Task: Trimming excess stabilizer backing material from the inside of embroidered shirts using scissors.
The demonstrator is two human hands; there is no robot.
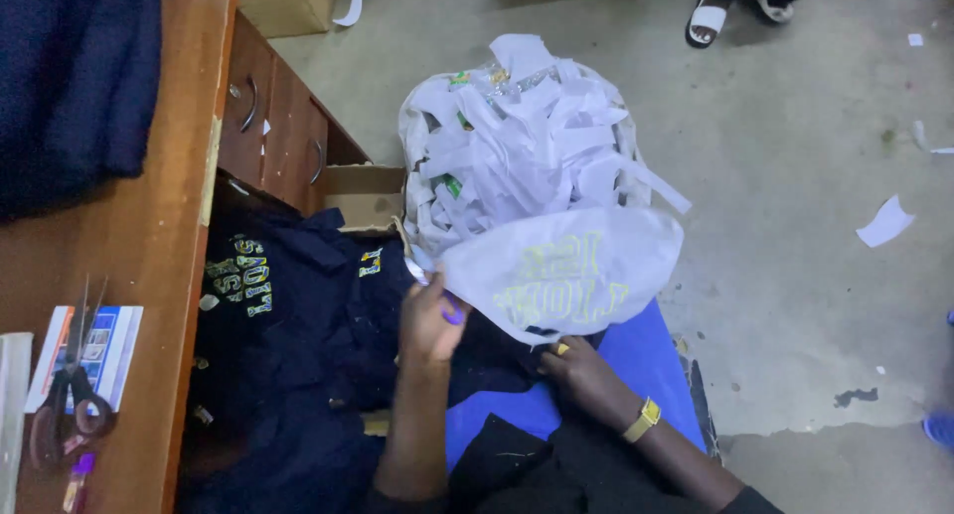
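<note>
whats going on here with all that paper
A person seated by a wooden desk holds up a white backing sheet with the left hand. The right hand rests on dark clothing in the lap. A bag of white paper strips sits just beyond. Scissors lie on the desk.

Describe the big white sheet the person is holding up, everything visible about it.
The white sheet is a thin, limp, rounded piece, like backing paper or film, with pale yellow-green mirrored lettering showing through. It hangs tilted in front of the person, above a blue cloth. The left hand pinches its left edge; the right hand touches its lower edge. Its upper edge overlaps a bag heaped with white paper strips.
</note>
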